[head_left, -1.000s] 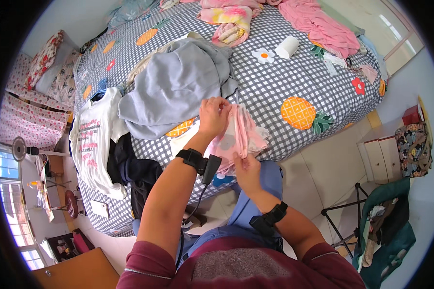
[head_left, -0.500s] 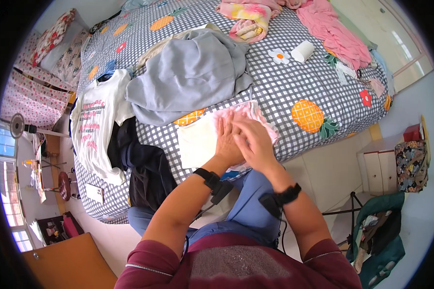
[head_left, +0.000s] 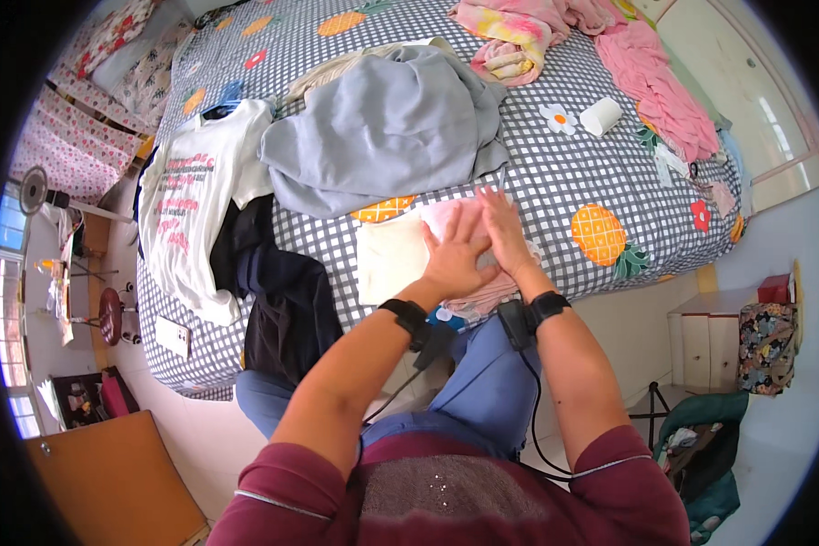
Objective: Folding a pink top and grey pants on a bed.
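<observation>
On the near edge of the bed lies a folded garment [head_left: 389,262], cream on its left part and pink on its right. My left hand [head_left: 459,262] rests on the pink part, palm down with its fingers spread. Beside it, my right hand [head_left: 508,235] has its fingers stretched away from me along the garment's right side, the thumb reaching toward the left hand. Both hands partly cover the pink fabric. Just beyond the garment is a grey sweatshirt [head_left: 387,127], lying rumpled. Dark clothing [head_left: 287,305] hangs over the bed edge to the left.
The bed has a checked sheet [head_left: 555,191] with pineapples. A white printed T-shirt [head_left: 187,205] and a phone [head_left: 173,337] lie at left. A white cylinder [head_left: 601,116] and pink clothing [head_left: 660,91] are at far right. A drawer cabinet [head_left: 696,350] stands right of the bed.
My hands, overlapping before, are now side by side. The right hand has come off the left and straightened its fingers on the garment's right side. The whole view has shifted slightly.
</observation>
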{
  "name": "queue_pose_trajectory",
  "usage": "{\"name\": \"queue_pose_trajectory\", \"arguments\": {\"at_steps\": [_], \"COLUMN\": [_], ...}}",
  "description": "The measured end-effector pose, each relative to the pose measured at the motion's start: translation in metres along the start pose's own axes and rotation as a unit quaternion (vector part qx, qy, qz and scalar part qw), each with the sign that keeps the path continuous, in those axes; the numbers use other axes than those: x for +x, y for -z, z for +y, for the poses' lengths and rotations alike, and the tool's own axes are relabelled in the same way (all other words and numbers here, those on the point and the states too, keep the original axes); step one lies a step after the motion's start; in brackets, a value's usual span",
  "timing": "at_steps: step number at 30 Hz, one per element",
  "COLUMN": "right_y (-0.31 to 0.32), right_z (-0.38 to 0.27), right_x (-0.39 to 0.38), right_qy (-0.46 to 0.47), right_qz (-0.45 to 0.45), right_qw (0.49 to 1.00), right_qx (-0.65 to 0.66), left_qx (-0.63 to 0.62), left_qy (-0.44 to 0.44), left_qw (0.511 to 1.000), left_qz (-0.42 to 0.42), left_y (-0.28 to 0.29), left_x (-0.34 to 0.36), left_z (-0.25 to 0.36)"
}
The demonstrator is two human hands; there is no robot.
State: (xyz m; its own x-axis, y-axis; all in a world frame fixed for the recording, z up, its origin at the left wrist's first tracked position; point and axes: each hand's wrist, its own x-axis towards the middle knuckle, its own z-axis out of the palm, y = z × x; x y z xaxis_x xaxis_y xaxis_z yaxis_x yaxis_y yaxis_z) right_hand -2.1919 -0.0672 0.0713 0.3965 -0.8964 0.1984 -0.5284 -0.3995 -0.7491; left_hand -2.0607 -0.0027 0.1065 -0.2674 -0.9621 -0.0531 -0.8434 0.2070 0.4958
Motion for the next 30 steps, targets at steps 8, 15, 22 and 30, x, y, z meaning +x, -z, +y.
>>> {"name": "queue_pose_trajectory", "arguments": {"at_steps": [8,15,22,30], "right_y": [0.017,0.01,0.06,-0.012], "right_z": [0.0,0.011,-0.078,-0.152], "right_x": [-0.07,-0.08,-0.064,-0.044], "right_qy": [-0.032,-0.1,-0.002,0.2], "right_qz": [0.067,0.058,0.163,-0.005], "right_qw": [0.994,0.974,0.972,0.949], "right_qx": [0.077,0.193,-0.168,-0.244], "left_qx": [-0.38,-0.441,-0.541,-0.569], "left_qy": [0.326,0.312,0.102,0.191], "left_qw": [0.859,0.839,0.827,0.795], "left_qz": [0.108,0.061,0.118,0.092], "left_y": [0.013,0.008,0.049,0.087], "left_x": [-0.032,0.006,-0.001,-0.064], "left_z": [-0.021,0.005,0.049,-0.052]}}
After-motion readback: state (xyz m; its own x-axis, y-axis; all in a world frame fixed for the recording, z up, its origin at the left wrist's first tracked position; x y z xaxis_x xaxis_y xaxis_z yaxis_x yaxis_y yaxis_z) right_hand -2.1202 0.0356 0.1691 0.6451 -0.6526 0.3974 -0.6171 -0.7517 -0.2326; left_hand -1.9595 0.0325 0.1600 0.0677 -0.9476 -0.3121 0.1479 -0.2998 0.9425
